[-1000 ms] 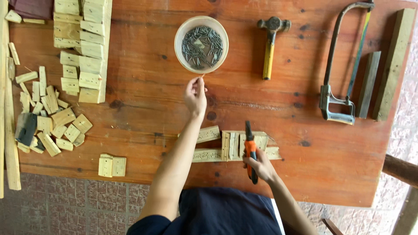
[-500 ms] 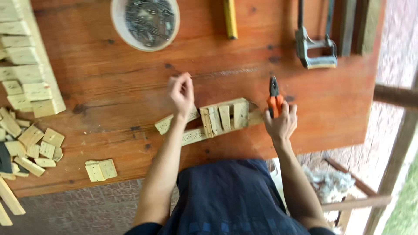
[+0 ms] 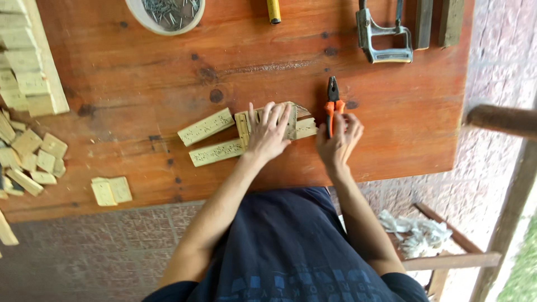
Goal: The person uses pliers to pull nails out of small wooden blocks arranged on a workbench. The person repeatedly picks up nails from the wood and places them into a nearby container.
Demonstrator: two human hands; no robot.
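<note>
The left hand [image 3: 268, 134] lay flat, fingers spread, on a small assembly of pale wooden slats [image 3: 246, 134] near the front edge of the wooden table [image 3: 140, 84]; it gripped nothing. The right hand [image 3: 338, 142] was closed around the orange-handled pliers [image 3: 334, 103], just beside the slats; a bowl of nails [image 3: 165, 14] stood well apart.

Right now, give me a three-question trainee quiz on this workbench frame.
1. True or false: the left hand lies flat on the wooden slat assembly.
2. Which tool does the right hand touch? A hammer, B orange-handled pliers, C saw.
3. What fills the white bowl at the table's far edge?

Key: 1 true; 2 B; 3 nails.
</note>
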